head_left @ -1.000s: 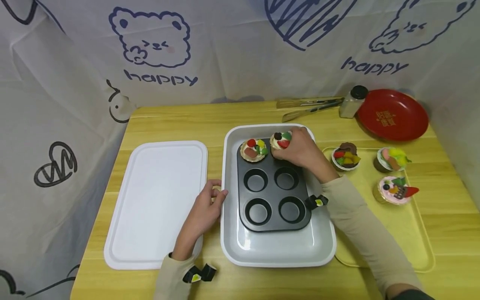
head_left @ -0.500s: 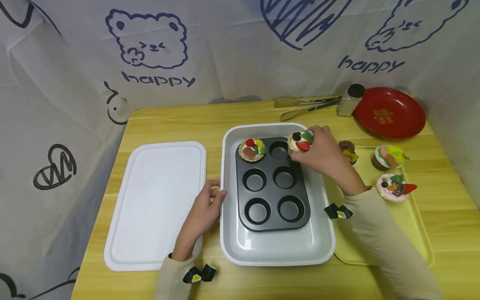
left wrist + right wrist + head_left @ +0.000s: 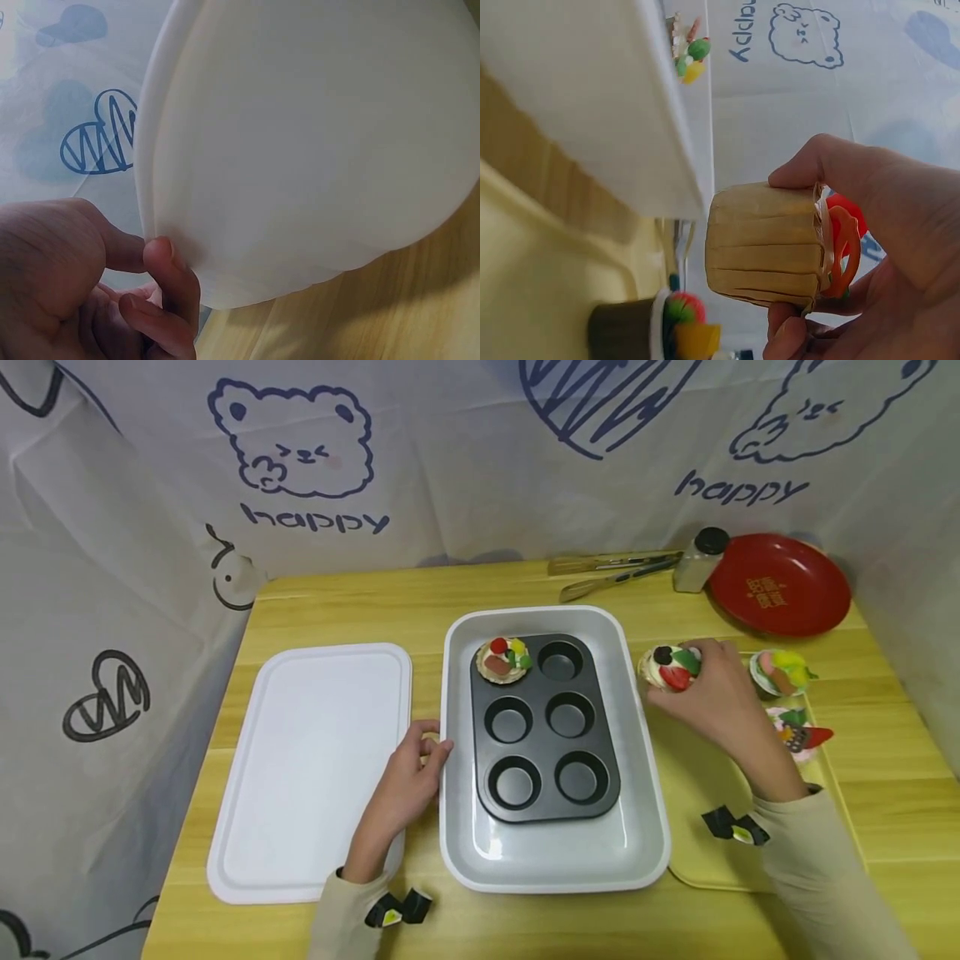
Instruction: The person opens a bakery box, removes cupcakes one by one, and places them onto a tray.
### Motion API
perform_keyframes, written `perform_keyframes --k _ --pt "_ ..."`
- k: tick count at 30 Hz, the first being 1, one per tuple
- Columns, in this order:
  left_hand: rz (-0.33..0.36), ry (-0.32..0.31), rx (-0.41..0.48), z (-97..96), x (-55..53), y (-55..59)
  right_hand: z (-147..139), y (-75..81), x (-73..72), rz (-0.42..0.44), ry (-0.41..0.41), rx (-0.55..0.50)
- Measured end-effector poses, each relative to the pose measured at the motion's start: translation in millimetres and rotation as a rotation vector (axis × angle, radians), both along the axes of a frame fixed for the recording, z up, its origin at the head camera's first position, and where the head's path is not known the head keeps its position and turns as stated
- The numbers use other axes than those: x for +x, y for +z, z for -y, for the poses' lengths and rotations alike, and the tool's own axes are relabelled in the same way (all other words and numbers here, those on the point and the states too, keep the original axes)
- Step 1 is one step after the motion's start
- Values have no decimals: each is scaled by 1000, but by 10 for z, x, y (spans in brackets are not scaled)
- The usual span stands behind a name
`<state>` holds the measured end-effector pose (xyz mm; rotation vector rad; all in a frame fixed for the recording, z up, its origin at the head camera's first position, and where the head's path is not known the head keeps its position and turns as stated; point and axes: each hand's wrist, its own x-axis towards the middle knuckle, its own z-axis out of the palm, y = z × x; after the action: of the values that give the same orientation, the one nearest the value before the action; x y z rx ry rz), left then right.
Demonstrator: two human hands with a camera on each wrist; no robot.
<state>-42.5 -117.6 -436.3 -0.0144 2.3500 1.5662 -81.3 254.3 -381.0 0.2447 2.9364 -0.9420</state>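
Observation:
My right hand holds a cupcake by its upper edge, over the yellow tray's far left corner. Strawberry, leaf and black berry decorate its top, and the right wrist view shows its tan paper cup. My left hand pinches the left rim of a deep white tray. Inside that tray lies a dark muffin tin. One cupcake sits in its far left cup; the other cups are bare. A dark-cupped cupcake on the yellow tray shows below the held one; the hand hides it from the head view.
The yellow tray also carries a yellow-topped cupcake and a pink one, partly covered by my hand. A flat white tray lies left. Behind stand brushes, a shaker and a red plate.
My right hand has lifted the strawberry cupcake from the tin's far right cup and carried it right, over the yellow tray. My left hand stays at the tray rim.

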Motion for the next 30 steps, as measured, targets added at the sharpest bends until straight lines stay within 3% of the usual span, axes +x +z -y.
perform_keyframes --k 7,14,23,30 --pt "2 -2 7 0 -8 2 -156 -139 273 -13 -34 6" --pt "13 -2 19 4 -14 -12 -214 -329 436 42 -52 15" --pt "27 0 27 -1 -6 11 -201 -454 509 55 -75 31" --pt "21 5 22 -5 1 12 -201 -510 515 119 -58 74"
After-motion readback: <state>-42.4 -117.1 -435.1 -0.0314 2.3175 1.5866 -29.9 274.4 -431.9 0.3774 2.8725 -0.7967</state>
